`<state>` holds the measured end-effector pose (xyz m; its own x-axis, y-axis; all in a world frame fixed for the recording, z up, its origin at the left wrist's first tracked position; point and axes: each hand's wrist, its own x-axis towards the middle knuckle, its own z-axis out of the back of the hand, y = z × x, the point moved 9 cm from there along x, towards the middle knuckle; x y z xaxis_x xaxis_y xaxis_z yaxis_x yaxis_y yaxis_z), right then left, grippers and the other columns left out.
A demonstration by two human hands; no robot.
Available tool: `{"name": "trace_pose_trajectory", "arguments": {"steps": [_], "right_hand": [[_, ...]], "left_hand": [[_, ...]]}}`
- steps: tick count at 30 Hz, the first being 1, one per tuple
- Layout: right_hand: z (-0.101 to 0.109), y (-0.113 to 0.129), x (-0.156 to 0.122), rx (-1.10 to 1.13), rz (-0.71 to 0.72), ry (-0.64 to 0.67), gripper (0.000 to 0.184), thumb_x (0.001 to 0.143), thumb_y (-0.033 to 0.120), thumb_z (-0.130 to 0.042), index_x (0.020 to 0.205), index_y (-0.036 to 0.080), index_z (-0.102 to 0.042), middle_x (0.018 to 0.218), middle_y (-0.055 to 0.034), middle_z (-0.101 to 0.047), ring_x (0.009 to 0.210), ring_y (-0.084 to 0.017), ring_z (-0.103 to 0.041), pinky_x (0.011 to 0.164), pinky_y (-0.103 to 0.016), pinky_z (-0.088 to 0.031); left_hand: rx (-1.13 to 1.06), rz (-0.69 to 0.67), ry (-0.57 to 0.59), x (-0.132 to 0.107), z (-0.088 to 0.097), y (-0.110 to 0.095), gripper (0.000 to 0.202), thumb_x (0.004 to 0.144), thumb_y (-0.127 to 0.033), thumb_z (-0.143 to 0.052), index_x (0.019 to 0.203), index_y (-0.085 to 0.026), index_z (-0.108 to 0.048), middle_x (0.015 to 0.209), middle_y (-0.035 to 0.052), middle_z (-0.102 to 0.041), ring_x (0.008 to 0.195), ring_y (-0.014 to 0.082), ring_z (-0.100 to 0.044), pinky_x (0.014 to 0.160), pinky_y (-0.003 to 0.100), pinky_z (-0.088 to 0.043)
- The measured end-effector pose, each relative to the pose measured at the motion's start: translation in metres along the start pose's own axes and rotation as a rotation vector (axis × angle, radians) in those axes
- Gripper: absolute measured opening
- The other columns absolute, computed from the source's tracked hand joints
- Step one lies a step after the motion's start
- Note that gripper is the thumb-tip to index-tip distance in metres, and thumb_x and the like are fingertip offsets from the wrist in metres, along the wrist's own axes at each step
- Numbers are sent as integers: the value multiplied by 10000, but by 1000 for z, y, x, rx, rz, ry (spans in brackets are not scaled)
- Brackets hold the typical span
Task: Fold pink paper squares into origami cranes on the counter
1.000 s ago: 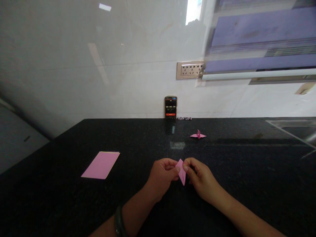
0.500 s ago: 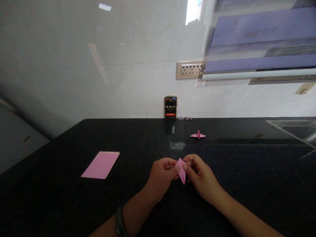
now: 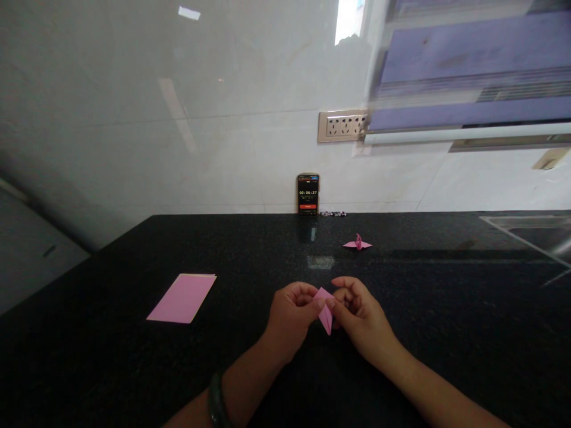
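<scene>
A small kite-shaped piece of folded pink paper (image 3: 325,319) is held between both hands, its narrow end pointing toward me. My left hand (image 3: 292,315) pinches its left edge between thumb and fingers. From the other side, the thumb of my right hand (image 3: 363,318) presses on the paper's face, while that hand's index finger is raised off the far edge. The fingers behind the paper are partly hidden. A finished pink paper crane (image 3: 358,244) stands farther back, beyond my right hand.
Pink paper sheets (image 3: 182,299) lie in a stack on the dark countertop (image 3: 250,249) at left. A phone (image 3: 308,194) showing a timer leans against the tiled wall, a beaded strap (image 3: 333,214) beside it. At far right is a sink edge (image 3: 521,241).
The folded paper has shifted slightly left and tilted. My right index finger has lifted away from its upper edge, while my left hand keeps its pinch.
</scene>
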<state>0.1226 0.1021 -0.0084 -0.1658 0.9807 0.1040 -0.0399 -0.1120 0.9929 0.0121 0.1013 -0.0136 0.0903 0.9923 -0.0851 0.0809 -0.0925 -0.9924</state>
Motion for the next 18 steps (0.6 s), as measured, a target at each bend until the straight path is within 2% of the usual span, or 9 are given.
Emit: {"name": "trace_pose_trajectory", "arguments": {"steps": [2,5,11,18], "right_hand": [[-3,-4,1,27,-75,40,180,760,350,-502,809,182,-459,568,45,-466,451,-85,-463,421,-204,-390],[-5,-4,1,1,-106,78,242,766,378,-483,650,166,-472,552,34,-480,440,-80,-462,419,-201,-377],[-2,2,0,-12,-79,66,285,810,374,-421,629,163,-481,517,38,-474,432,-78,-453,432,-199,-363],[-15,-5,-3,-34,-128,167,332,793,438,-421,598,170,-450,470,58,-426,388,-71,-419,392,-185,-334]], "left_hand": [[-2,-22,-24,0,2,-2,143,662,-250,-597,744,-137,-564,630,28,-621,548,121,-565,533,222,-430],[-11,-46,-32,-1,3,-4,123,659,-229,-595,740,-141,-565,606,15,-615,526,113,-557,520,215,-423],[-40,-70,-19,-3,0,-8,114,673,-225,-581,751,-145,-561,627,22,-629,548,124,-571,540,229,-437],[-20,-110,-115,-3,8,-15,144,668,-246,-591,774,-152,-566,646,20,-643,552,120,-578,541,217,-432]]}}
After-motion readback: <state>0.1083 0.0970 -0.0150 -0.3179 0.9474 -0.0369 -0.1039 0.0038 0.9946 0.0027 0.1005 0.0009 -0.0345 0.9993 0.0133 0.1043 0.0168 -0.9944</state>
